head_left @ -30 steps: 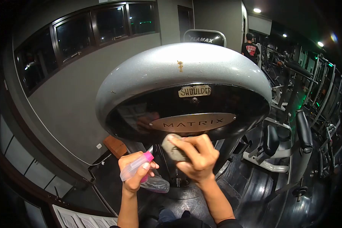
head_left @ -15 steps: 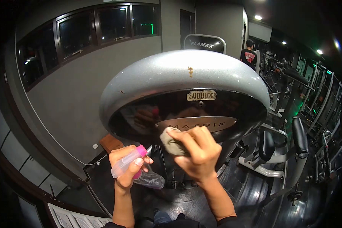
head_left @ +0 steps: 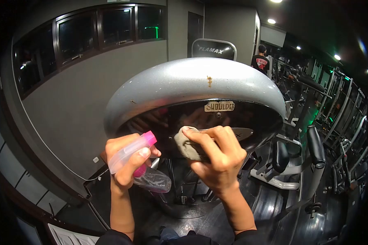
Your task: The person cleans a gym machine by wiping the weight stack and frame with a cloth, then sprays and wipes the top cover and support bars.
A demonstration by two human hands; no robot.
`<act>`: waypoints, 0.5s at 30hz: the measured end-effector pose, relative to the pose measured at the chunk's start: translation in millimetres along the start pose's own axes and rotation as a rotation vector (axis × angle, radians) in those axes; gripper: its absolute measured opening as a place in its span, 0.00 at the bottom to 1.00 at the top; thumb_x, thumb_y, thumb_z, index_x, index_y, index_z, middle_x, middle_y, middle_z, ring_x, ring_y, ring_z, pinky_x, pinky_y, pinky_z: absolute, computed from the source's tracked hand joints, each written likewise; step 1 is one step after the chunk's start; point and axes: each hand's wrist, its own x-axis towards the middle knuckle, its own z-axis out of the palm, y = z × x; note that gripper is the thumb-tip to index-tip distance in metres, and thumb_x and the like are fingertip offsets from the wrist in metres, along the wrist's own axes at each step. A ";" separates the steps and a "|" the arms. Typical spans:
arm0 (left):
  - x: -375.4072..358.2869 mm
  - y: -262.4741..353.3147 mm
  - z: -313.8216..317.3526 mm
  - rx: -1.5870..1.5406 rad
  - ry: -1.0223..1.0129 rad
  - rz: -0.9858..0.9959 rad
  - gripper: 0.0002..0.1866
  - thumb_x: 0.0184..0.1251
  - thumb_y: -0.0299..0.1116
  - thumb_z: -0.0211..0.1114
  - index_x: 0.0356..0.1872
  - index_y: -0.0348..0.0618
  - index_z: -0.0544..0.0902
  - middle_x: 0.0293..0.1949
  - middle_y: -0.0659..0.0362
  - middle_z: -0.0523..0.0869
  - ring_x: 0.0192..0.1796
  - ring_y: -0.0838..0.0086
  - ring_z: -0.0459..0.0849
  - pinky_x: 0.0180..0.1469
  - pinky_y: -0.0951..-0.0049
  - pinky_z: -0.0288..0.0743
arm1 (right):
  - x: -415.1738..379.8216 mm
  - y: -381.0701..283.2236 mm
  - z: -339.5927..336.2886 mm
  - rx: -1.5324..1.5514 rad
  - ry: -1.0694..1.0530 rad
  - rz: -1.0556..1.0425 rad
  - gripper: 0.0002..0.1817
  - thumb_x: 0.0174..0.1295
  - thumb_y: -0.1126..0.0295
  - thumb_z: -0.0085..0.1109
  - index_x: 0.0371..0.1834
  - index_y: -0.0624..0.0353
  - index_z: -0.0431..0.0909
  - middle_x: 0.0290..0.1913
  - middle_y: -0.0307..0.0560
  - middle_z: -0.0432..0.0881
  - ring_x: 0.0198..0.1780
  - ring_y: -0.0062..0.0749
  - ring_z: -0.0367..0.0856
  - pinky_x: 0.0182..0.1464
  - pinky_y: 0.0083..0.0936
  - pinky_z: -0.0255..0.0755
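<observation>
My left hand (head_left: pixel 126 161) is wrapped round a clear spray bottle (head_left: pixel 155 181) with a pink and translucent spray head, its nozzle pointing up toward the machine. In my right hand (head_left: pixel 223 159) is a folded greyish cloth (head_left: pixel 188 143), pinched between thumb and fingers. Both hands are in front of the black panel (head_left: pixel 184 116) of a gym machine, under its rounded silver top (head_left: pixel 171 77). A "SHOULDER" label (head_left: pixel 219 106) is stuck on the panel. My right hand and the cloth cover most of the oval nameplate (head_left: pixel 243 134) in this view.
A black "PLAMAX" board (head_left: pixel 214 50) stands behind the machine. On the right are a padded machine (head_left: pixel 280 157) and racks of gym equipment (head_left: pixel 339 98). A person (head_left: pixel 260 61) stands at the back right. A grey wall with windows (head_left: pixel 77 38) runs along the left.
My left hand has lifted the spray bottle up and to the left, closer to the panel. The cloth in my right hand has moved slightly up and right, hiding more of the nameplate.
</observation>
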 end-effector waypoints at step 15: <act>53.9 24.8 -13.0 0.033 -0.114 0.055 0.20 0.56 0.43 0.62 0.27 0.29 0.86 0.23 0.51 0.85 0.19 0.73 0.80 0.25 0.75 0.72 | 18.5 -18.7 -3.2 -0.055 0.040 0.073 0.24 0.29 0.78 0.68 0.37 0.52 0.88 0.33 0.42 0.82 0.34 0.36 0.78 0.35 0.29 0.74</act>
